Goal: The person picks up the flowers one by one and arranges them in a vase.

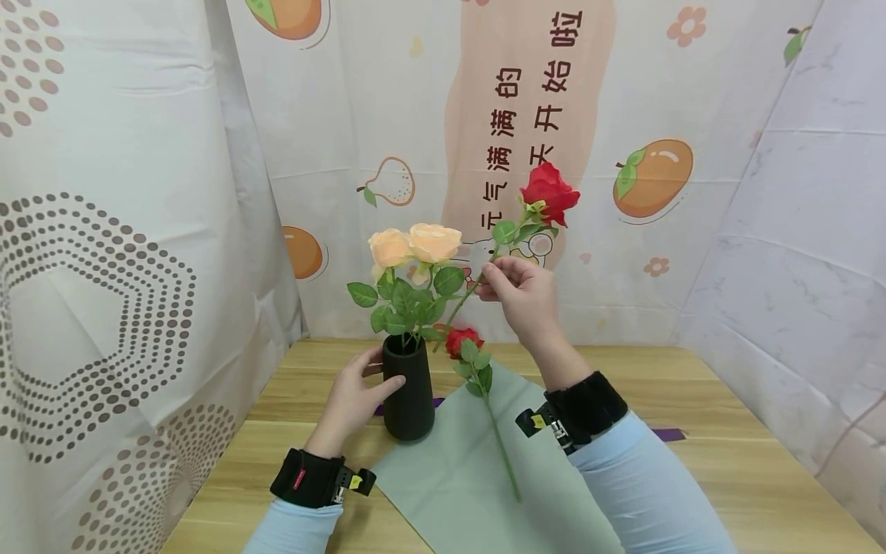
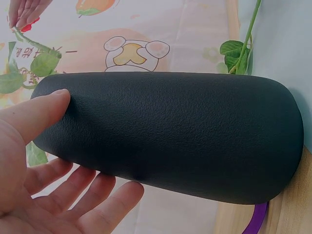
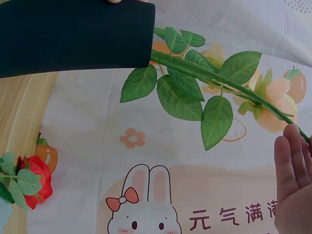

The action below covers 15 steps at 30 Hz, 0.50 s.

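My left hand [image 1: 353, 400] holds a black vase [image 1: 408, 392], thumb on the near side and fingers round its left side; the left wrist view shows the fingertips against its textured wall. Two peach roses [image 1: 434, 243] with green leaves stand in the vase. Between thumb and fingers, my right hand [image 1: 522, 292] pinches the stem of a red rose [image 1: 550, 194], its bloom up and to the right. The green stem [image 3: 234, 87] slants down toward the vase mouth, its lower end right by the rim. Another red rose [image 1: 464, 342] lies beside the vase.
Under the lying rose, a sheet of grey-green wrapping paper [image 1: 477, 462] spreads over the wooden table [image 1: 332, 369]. Purple ribbon [image 1: 667, 435] shows at the right and behind the vase. A printed cloth [image 1: 401, 115] hangs at the back, with more cloth at both sides.
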Each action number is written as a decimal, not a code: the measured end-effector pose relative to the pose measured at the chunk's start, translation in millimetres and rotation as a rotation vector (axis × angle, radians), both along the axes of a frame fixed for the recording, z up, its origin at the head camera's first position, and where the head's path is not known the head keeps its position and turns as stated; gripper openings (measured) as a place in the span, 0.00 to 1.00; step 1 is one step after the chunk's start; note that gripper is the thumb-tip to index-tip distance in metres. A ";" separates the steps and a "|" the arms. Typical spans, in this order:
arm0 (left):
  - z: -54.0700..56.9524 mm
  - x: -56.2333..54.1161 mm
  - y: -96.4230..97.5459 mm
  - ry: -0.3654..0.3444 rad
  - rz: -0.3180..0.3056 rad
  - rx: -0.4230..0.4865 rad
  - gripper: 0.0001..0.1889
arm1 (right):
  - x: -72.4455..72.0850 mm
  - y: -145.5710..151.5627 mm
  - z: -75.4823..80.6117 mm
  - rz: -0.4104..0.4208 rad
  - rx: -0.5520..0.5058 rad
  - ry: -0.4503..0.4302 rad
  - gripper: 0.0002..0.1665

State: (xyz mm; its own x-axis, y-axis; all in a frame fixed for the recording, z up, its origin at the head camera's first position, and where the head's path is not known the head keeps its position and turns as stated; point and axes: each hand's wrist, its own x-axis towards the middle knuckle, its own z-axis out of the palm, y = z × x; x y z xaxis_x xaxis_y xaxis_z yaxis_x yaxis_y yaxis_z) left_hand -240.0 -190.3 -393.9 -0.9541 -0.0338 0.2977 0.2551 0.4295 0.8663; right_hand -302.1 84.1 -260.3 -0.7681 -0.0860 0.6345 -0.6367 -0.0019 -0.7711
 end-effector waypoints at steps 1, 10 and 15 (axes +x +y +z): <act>-0.2 -0.3 0.0 0.000 -0.001 0.002 0.32 | 0.0 -0.7 0.3 -0.001 -0.003 0.006 0.14; -0.5 -0.7 -0.4 -0.002 0.003 0.001 0.32 | 3.8 -7.6 4.5 -0.009 -0.040 0.027 0.13; -0.7 -1.0 -0.3 -0.002 0.008 -0.007 0.32 | 5.8 -12.3 2.8 -0.020 -0.049 0.029 0.12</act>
